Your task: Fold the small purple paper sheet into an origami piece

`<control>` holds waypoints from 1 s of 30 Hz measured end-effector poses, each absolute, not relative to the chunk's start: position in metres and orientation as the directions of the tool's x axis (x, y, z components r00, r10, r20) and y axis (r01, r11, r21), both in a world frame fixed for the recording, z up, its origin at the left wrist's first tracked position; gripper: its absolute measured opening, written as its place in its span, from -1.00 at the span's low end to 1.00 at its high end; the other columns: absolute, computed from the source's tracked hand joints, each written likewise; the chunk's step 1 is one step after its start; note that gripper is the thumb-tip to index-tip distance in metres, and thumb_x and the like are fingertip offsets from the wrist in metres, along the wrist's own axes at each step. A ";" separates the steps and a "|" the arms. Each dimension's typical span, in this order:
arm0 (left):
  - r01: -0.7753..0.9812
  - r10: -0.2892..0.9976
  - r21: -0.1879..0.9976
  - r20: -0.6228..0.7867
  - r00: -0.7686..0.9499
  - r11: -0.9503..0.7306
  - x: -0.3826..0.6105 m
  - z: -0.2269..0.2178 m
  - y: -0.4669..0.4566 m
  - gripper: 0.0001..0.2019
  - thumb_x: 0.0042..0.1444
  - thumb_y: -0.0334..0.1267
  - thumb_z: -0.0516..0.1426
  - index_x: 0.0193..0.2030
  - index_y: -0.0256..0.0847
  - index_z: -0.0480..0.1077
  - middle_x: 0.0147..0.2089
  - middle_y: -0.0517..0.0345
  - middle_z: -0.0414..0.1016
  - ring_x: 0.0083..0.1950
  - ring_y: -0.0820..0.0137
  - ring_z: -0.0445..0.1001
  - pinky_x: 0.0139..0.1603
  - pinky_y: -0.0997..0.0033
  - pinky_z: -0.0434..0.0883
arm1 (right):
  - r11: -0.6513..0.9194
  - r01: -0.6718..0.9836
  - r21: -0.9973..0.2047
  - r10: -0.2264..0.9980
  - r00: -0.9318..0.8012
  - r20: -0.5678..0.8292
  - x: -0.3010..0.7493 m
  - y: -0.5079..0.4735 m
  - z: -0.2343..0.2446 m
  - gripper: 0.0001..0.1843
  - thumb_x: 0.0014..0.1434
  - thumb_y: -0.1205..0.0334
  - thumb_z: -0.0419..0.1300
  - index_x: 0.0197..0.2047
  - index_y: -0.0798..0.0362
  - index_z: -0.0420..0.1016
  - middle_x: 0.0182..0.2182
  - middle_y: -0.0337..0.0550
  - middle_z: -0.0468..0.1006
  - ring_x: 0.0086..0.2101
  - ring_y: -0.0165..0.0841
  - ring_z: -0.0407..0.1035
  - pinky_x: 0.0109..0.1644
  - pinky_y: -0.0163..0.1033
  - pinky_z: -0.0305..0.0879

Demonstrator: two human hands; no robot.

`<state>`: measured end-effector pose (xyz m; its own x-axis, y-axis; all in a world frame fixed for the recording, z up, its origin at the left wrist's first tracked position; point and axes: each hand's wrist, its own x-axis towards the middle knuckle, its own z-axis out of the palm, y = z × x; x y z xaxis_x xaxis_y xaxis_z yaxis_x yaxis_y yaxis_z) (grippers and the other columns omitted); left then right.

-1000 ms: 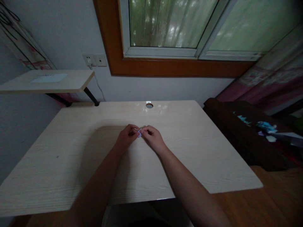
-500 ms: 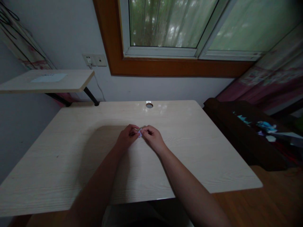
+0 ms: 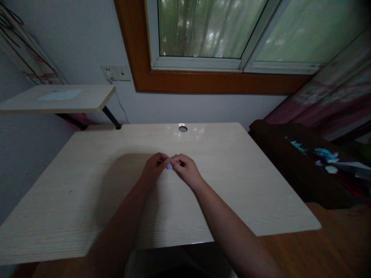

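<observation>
We see a little purple piece [image 3: 169,166] in the middle, right between the two hands, over the table [image 3: 232,185]. The left hand [image 3: 157,165] has its thumb and finger closed on it, and it lies just to the right of those fingertips. The right hand [image 3: 185,166] is closed too, with its fingertips pinching the top, so the piece lies to the left of that hand. Both hands touch it, but the left one seems to cover more of it, so we would call that hand a bit nearer. Its long side looks like it points from the fingertips down to the near edge of the table, but it is so small and half hidden that we can't be sure. We can't tell if it touches the table, either. Past the hands, there is a round hole [image 3: 182,129] near the table's back edge. Up on the shelf [image 3: 95,101] at the left lies a sheet of paper [image 3: 60,95]. It has faint marks near its top, but they are too tiny for us to read. We can't find any brand name or label that we can read.
</observation>
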<state>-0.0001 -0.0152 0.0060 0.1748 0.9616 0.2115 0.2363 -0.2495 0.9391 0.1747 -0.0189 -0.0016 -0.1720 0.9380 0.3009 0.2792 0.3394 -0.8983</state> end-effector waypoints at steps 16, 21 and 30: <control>0.266 0.971 0.941 0.169 0.170 -0.211 -0.003 -0.003 -0.010 -0.86 0.09 -0.19 0.17 -0.36 -0.21 0.47 -0.40 0.19 0.49 -0.35 0.41 0.45 -0.27 0.44 0.39 | 0.384 0.315 -0.868 0.918 -0.227 0.324 0.173 -0.021 0.002 -0.86 0.18 0.22 0.21 -0.39 0.01 0.55 -0.48 -0.23 0.38 -0.43 -0.38 0.29 -0.34 -0.29 0.18; 0.283 0.975 0.937 0.167 0.150 -0.204 -0.003 0.000 -0.012 -0.87 0.10 -0.20 0.18 -0.35 -0.21 0.47 -0.38 0.18 0.49 -0.33 0.41 0.45 -0.26 0.44 0.39 | 0.365 0.308 -0.879 0.926 -0.215 0.309 0.173 -0.020 0.002 -0.87 0.17 0.23 0.20 -0.36 0.01 0.56 -0.46 -0.22 0.42 -0.41 -0.37 0.30 -0.33 -0.29 0.18; 0.281 0.970 0.935 0.176 0.167 -0.218 -0.002 0.002 -0.010 -0.87 0.11 -0.21 0.17 -0.35 -0.22 0.44 -0.38 0.19 0.48 -0.32 0.41 0.45 -0.26 0.45 0.40 | 0.354 0.272 -0.895 0.931 -0.188 0.312 0.174 -0.020 0.000 -0.89 0.14 0.29 0.21 -0.38 0.04 0.57 -0.49 -0.26 0.37 -0.44 -0.40 0.24 -0.35 -0.31 0.13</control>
